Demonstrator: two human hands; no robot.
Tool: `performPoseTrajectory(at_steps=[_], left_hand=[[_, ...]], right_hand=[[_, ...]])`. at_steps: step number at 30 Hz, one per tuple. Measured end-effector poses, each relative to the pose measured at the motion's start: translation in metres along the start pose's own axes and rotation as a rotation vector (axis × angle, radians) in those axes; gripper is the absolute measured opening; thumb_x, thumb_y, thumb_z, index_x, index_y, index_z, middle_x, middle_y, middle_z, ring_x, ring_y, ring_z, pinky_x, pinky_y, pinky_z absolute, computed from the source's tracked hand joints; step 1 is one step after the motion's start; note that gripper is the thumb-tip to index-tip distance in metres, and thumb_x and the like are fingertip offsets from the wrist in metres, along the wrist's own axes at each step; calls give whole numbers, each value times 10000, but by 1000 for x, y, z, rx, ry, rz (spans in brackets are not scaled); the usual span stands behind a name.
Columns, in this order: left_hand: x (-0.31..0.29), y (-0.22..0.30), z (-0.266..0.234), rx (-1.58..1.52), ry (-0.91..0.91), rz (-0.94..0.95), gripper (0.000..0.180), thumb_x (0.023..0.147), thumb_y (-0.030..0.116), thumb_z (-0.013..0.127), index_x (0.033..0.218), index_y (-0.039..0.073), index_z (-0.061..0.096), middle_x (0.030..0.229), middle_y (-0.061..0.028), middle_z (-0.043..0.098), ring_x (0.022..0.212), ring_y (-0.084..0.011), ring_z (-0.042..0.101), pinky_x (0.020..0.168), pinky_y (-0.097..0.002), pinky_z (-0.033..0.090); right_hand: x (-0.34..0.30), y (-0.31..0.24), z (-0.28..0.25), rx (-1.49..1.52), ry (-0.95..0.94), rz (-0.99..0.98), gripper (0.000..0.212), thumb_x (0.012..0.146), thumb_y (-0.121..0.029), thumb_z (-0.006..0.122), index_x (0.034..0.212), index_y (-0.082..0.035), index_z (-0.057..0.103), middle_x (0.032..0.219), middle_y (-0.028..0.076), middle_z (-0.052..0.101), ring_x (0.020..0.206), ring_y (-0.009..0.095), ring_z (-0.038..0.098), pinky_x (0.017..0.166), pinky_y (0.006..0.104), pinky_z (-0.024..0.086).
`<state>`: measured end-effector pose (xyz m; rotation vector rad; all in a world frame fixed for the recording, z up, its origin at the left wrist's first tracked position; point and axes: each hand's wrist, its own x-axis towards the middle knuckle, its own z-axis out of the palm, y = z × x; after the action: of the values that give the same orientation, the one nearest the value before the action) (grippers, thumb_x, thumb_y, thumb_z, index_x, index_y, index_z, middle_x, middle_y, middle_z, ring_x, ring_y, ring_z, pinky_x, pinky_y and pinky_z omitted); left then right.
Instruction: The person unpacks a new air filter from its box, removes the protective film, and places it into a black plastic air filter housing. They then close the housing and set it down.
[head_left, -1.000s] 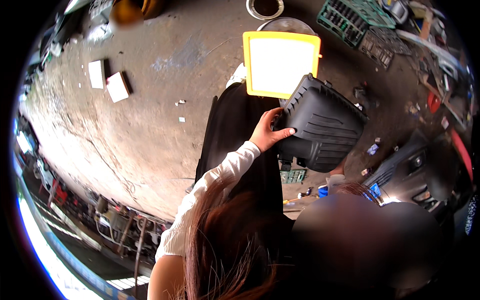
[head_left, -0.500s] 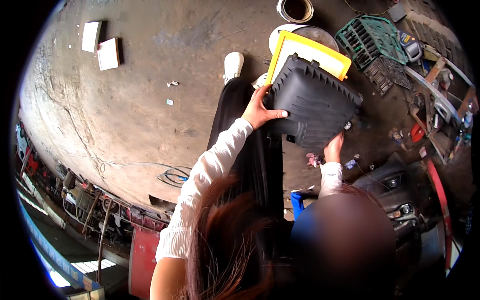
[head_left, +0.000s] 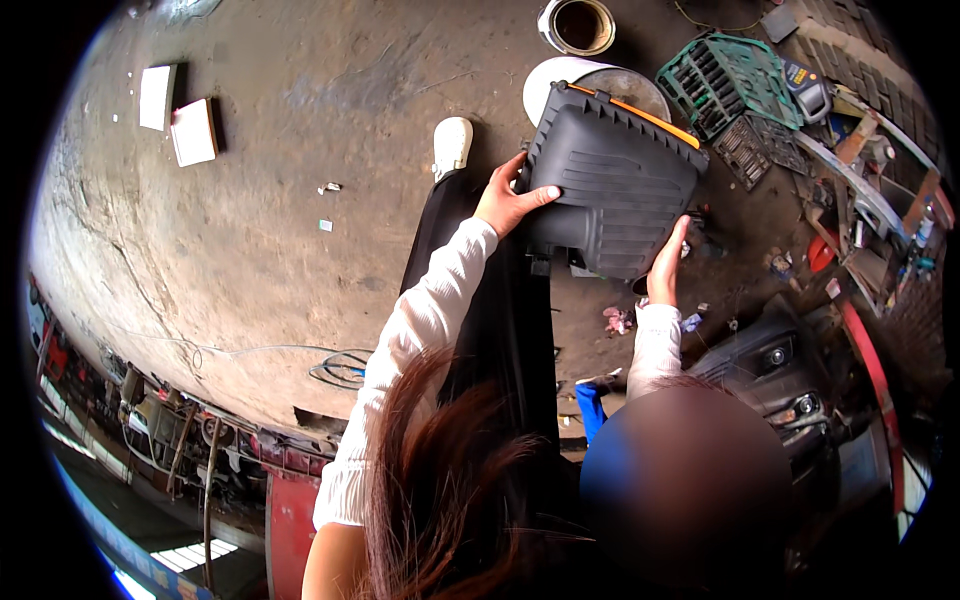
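A black ribbed plastic air filter housing (head_left: 610,190) lies before me, a clipped rim along its far side. Along its far right edge shows a thin strip of an orange-framed air filter (head_left: 645,120); the rest of the filter is hidden beneath. My left hand (head_left: 508,200) grips the housing's left side, thumb on top, fingers around the edge. Against the near right side presses my right hand (head_left: 667,268), fingers along the wall, partly hidden. Beyond the housing stands a white round drum (head_left: 552,82); whether the two touch, I cannot tell.
An open green socket set case (head_left: 715,80) lies at the far right, near scrap metal and a red strip (head_left: 870,365). An open can (head_left: 582,25) stands beyond the drum. Two small boxes (head_left: 193,132) lie far left. A coiled cable (head_left: 340,370) is on the floor.
The housing has moved over the filter, so its broad pale face is now covered and only an orange edge shows. My right hand has come up along the housing's side.
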<state>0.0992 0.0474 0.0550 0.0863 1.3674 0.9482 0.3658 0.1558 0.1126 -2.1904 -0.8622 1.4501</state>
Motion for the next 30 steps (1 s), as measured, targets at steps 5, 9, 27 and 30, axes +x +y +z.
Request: performPoseTrajectory(at_steps=[5,9,27,30], left_hand=[[14,-3,-1,-44,-21,-1,1139,598,528,855,1389,-106,335,1408,-259,394,1338,-323,368,1087,-400,318],[18,-9,4,-80,-8,-2,1072,640,463,850,1381,-118,338,1402,-261,409,1330,-325,381,1095,-397,302],[11,4,2,-124,-96,-75,1005,724,378,821,1456,-24,262,1432,-204,394,1338,-292,376,1098,-412,289],[14,4,1,-92,-89,-77,1011,725,382,819,1459,-21,253,1445,-207,379,1352,-293,358,1103,-415,279]], right_hand=[[-2,-11,16,-53,-22,-66,792,944,-565,405,1465,11,244,1519,121,267,1392,240,262,1136,329,193],[-6,-23,16,-202,-125,-195,733,951,-499,443,1448,14,275,1487,143,311,1364,256,302,1118,343,225],[-6,-51,20,-362,-204,-361,768,893,-370,633,1443,18,264,1408,201,403,1275,284,420,1057,366,327],[-4,-51,20,-332,-197,-366,769,882,-362,652,1434,22,279,1389,203,420,1259,278,436,1045,366,343]])
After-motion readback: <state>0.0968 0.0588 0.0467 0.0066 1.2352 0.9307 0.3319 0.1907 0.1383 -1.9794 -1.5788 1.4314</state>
